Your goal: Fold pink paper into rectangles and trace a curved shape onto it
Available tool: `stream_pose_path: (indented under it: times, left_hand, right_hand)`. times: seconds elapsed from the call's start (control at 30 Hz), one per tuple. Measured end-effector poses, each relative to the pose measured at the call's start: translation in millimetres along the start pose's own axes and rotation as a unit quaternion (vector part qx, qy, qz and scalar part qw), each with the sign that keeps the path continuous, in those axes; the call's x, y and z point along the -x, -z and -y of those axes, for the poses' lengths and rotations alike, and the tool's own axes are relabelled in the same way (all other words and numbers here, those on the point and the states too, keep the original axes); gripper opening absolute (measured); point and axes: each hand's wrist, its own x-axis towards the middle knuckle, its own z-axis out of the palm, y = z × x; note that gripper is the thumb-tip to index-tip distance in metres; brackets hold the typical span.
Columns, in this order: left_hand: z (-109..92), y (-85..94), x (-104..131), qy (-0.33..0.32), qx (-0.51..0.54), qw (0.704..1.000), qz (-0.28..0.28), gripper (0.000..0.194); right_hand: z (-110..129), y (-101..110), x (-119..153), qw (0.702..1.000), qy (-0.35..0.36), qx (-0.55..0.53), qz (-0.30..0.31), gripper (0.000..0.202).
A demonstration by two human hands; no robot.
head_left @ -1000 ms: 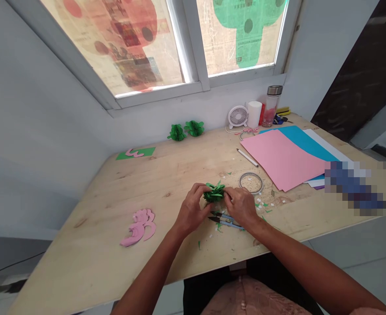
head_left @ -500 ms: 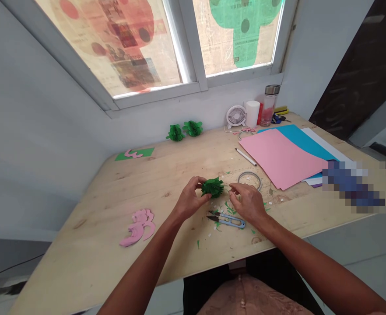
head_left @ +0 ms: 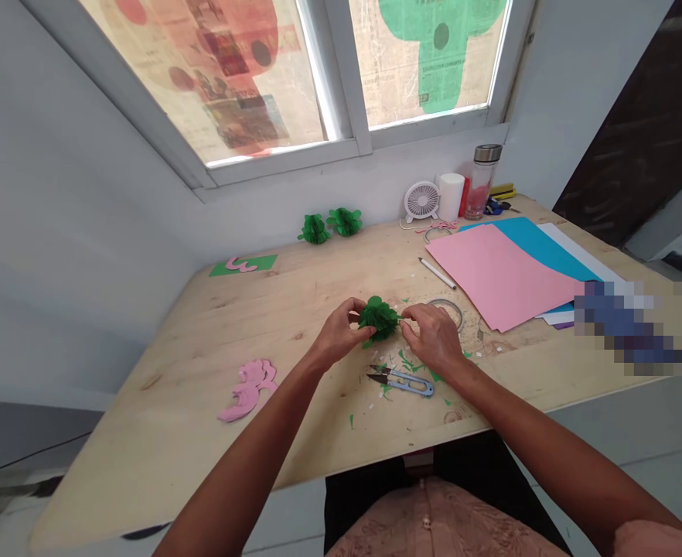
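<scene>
Left hand (head_left: 339, 334): thumb and fingers pinching the green paper flower (head_left: 379, 319) at its left side
Right hand (head_left: 434, 338): fingertips pinching its right edge
Flower's place: between the hands, over the tabletop (head_left: 300, 282)
Blue-handled snips (head_left: 404, 385): lying nearer the person, blades pointing left
Pink cutouts (head_left: 249, 393): left, well apart from the flower
Silver ring (head_left: 462, 317): partly hidden behind the right hand

The paper ornament (head_left: 379, 320) is deep green, the snips (head_left: 402, 386) pale blue with dark blades (head_left: 379, 379).

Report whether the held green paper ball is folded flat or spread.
Spread: the green paper ball in the left hand shows fanned layers.
</scene>
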Motion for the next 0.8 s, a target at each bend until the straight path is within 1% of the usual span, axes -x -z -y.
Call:
stream_pose_path:
  times: [0.2, 0.53, 0.8]
  left_hand:
    - [2.0, -1.4, -0.8, -0.001, -0.004, 1.0, -0.003, 0.03]
    - [2.5, -4.4, -2.2, -0.007, -0.022, 1.0, -0.013, 0.029]
    - [3.4, -6.6, -2.2, -0.011, -0.046, 0.998, -0.029, 0.024]
  right_hand:
    - [3.3, 0.3, -0.8, 1.0, -0.007, 0.016, 0.009, 0.008]
    - [13.8, -7.8, -12.2, 0.997, -0.019, 0.068, 0.035, 0.014]
    - [18.9, -13.7, -14.0, 0.993, -0.036, 0.107, 0.019, 0.016]
